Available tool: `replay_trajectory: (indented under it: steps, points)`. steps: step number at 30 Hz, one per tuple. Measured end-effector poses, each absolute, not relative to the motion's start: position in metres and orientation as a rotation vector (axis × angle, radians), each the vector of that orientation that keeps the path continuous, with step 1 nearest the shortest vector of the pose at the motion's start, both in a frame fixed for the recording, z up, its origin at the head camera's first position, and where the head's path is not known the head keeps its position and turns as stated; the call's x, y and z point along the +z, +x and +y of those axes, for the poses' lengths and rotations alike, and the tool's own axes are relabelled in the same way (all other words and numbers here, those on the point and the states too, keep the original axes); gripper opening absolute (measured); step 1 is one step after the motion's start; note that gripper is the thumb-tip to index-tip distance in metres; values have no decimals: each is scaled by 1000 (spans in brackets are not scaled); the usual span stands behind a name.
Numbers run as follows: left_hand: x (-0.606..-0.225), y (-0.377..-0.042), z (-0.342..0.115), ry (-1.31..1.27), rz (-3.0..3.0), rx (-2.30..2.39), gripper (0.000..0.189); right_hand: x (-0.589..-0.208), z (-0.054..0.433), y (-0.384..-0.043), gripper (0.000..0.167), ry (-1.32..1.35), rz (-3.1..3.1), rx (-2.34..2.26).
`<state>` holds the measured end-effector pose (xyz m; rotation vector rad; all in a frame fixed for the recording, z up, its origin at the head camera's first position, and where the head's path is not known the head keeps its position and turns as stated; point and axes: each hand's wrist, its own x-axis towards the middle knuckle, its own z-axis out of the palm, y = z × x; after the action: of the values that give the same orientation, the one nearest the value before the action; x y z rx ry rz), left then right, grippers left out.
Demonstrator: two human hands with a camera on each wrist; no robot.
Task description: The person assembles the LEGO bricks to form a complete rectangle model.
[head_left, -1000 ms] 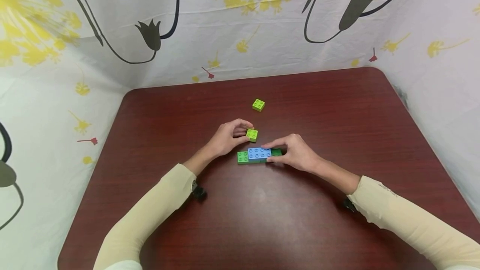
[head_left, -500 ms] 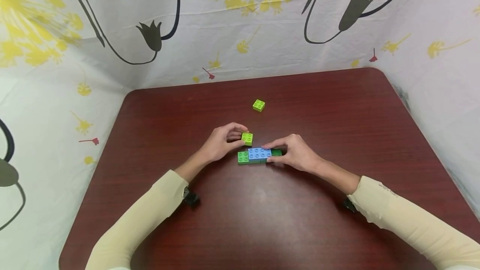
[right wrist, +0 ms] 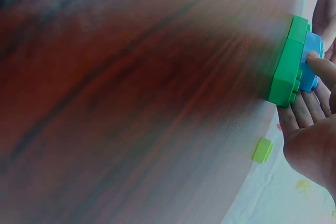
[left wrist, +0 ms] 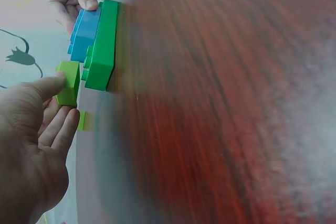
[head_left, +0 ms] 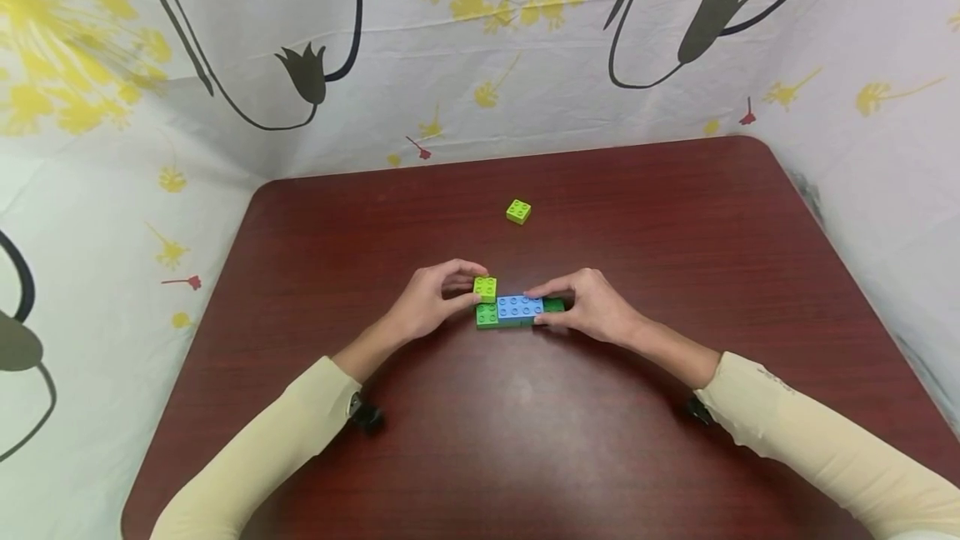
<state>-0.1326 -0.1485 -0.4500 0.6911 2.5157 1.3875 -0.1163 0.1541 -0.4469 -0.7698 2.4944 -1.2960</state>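
My left hand (head_left: pixel 429 300) pinches a lime-green toy building brick (head_left: pixel 485 288) between thumb and fingers. In the left wrist view that lime brick (left wrist: pixel 68 83) is close over the stud-topped left end of a row of green bricks (left wrist: pixel 103 51). A blue brick (head_left: pixel 519 308) sits on top of the green row, leaving green studs bare at both ends. My right hand (head_left: pixel 596 307) grips the blue brick near its right end, with the thumb on the near side and fingers on the far side. The right wrist view shows the thumb pressed on the blue brick (right wrist: pixel 308 69).
A second lime-green brick (head_left: pixel 518 211) lies farther back on the dark red-brown table (head_left: pixel 480 423). A white patterned cloth (head_left: pixel 465 48) hangs behind the table and along its sides. A small dark device (head_left: pixel 366 415) is strapped at the left wrist.
My left hand has moved left and nearer with the lime brick, from behind the blue brick to over the green row's left end. The right hand has stayed in place on the blue brick.
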Motion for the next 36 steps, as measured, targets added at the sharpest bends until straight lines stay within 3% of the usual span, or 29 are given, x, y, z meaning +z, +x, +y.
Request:
replay_trajectory:
  steps: [36]
  points:
    - [-461,-102,-148,738,2504,1502,37,-448,154,-116,39,-756,2520,-1267]
